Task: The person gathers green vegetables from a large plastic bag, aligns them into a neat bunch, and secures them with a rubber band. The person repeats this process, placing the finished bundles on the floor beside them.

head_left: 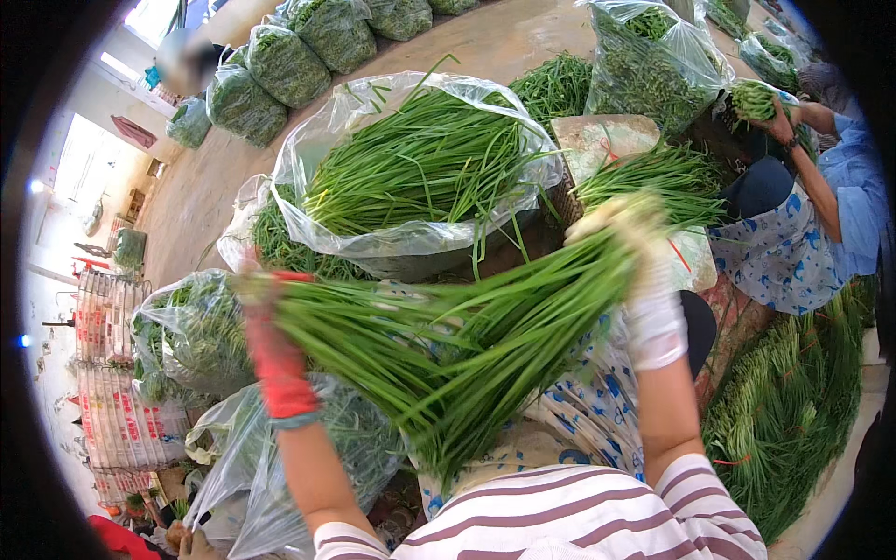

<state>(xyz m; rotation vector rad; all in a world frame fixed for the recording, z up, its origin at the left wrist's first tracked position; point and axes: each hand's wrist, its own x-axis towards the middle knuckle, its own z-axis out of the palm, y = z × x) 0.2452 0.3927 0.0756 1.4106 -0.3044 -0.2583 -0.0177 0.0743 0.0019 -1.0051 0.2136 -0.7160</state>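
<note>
Long green leafy stalks, perhaps garlic chives, span both my hands in two bunches whose leaf tips meet low in front of my striped shirt. My left hand (269, 336), in a red glove, grips the pale end of one bunch (371, 322). In a whitish glove with a clear plastic cuff, my right hand (633, 238) holds the pale end of the other bunch (532, 329). Both hands are blurred. Beyond them an open clear plastic bag (413, 241) holds a heap of the same stalks (427, 161). More stalks (658, 182) lie on a worn board (595, 136) beside my right hand.
Filled plastic bags (287, 63) line the floor at the upper left. Another bag (196, 329) stands left of my left hand. Tied bundles (791, 399) lie at the right. A person in a blue shirt (847, 182) holds greens at the upper right. Another person's hand (196, 546) is at the lower left.
</note>
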